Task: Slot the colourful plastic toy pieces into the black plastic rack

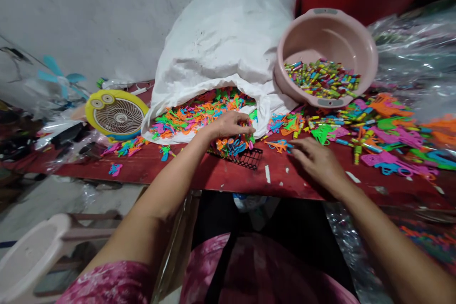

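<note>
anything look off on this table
The pink plastic basin sits tilted against the white woven sack, its colored tubes slumped to one side, and loose plastic pieces lie strewn across the red table.

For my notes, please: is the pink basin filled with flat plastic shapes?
No, the pink basin holds small colored tubes, not flat shapes.

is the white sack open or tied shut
Open: the white sack has its mouth folded back, and bright plastic pieces lie in the opening and spread out onto the red table.
</note>
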Available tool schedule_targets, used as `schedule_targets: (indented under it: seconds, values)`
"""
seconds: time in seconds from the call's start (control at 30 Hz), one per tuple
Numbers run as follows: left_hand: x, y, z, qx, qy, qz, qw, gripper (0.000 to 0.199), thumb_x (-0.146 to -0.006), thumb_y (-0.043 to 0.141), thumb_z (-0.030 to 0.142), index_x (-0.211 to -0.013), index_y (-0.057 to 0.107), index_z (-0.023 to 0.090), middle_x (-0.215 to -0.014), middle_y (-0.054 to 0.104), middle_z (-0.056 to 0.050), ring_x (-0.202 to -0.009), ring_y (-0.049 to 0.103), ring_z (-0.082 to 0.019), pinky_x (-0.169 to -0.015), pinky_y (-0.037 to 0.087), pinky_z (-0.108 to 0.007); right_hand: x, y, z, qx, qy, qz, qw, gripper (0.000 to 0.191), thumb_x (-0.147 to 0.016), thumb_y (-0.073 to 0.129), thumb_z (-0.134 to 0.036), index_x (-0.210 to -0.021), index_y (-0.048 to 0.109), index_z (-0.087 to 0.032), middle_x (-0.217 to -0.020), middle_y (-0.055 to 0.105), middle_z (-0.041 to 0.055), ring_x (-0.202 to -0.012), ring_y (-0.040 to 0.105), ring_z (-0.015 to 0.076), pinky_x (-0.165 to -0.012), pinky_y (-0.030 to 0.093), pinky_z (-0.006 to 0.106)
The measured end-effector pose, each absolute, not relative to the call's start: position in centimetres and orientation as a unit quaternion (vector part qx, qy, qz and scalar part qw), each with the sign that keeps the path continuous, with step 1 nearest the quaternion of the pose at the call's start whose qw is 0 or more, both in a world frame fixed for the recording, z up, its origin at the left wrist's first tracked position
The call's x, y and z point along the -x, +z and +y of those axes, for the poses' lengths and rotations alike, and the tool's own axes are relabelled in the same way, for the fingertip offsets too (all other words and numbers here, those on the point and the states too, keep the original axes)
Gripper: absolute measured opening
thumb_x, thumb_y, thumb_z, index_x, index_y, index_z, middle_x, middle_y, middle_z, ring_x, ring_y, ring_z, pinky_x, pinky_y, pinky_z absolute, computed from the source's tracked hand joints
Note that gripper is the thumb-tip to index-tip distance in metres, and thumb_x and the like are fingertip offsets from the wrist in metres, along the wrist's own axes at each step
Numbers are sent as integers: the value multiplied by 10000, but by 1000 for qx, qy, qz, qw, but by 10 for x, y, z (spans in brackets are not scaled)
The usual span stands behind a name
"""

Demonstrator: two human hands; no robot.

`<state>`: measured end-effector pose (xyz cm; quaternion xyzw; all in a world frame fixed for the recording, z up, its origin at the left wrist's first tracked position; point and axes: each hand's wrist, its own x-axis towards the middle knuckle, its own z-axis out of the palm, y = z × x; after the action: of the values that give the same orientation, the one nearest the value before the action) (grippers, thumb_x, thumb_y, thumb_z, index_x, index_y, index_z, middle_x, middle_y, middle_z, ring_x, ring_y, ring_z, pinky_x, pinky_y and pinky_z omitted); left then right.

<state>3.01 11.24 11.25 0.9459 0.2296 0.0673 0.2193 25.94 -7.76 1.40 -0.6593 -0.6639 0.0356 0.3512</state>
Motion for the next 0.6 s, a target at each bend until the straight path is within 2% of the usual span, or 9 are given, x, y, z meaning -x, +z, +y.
schedule_targets:
  seconds: [0.07, 0.17, 0.23, 0.3, 0.37, 0.5, 0.6]
  values:
    - [-30, 111, 114, -937, 83, 268, 209, 362, -837, 589, 515, -790, 653, 161, -681, 569, 12, -638, 478, -116, -589, 292, -246, -289, 20, -105, 725, -54, -625, 284, 354, -972, 419, -355, -1102, 679, -152, -1038, 670, 131, -957, 622, 254, -822, 468, 352]
    - [-31, 109, 113, -922, 114, 323, 179, 344, -849, 596, 489, -723, 598, 169, -625, 516, 21, -595, 426, -109, -567, 251, -250, -329, 28, -132, 821, -198, -516, 139, 443, -974, 394, -444, -1075, 697, -137, -1007, 660, 198, -957, 591, 319, -703, 436, 386]
    - [-33, 108, 110, -913, 130, 348, 169, 332, -855, 601, 460, -689, 561, 175, -602, 486, 27, -579, 403, -107, -559, 237, -253, -346, 29, -139, 850, -215, -479, 51, 507, -972, 389, -497, -1064, 700, -108, -1013, 650, 249, -944, 576, 343, -651, 400, 393]
    - [-35, 107, 107, -904, 138, 370, 166, 335, -857, 599, 447, -668, 536, 178, -585, 454, 31, -569, 391, -106, -551, 233, -254, -354, 29, -139, 854, -199, -480, -7, 550, -985, 356, -510, -1053, 702, -88, -985, 652, 259, -915, 575, 337, -632, 366, 386]
    - [-36, 107, 105, -897, 143, 384, 163, 329, -856, 593, 440, -666, 534, 178, -586, 441, 32, -568, 390, -108, -548, 240, -252, -358, 27, -136, 850, -185, -493, -29, 552, -1000, 326, -493, -1053, 707, -97, -948, 660, 231, -892, 578, 320, -641, 348, 375]
    - [-35, 104, 106, -897, 139, 388, 159, 281, -832, 593, 418, -713, 590, 163, -609, 464, 27, -586, 399, -111, -556, 269, -245, -369, 20, -128, 826, -163, -540, -7, 475, -996, 363, -429, -1105, 706, -118, -953, 666, 196, -877, 578, 285, -686, 371, 355]
    - [-32, 101, 109, -901, 158, 364, 174, 264, -815, 601, 376, -933, 670, 151, -711, 551, 12, -659, 449, -119, -607, 330, -236, -387, 13, -126, 805, -119, -581, 21, 408, -955, 441, -320, -1189, 682, -89, -993, 676, 195, -889, 584, 266, -750, 409, 344]
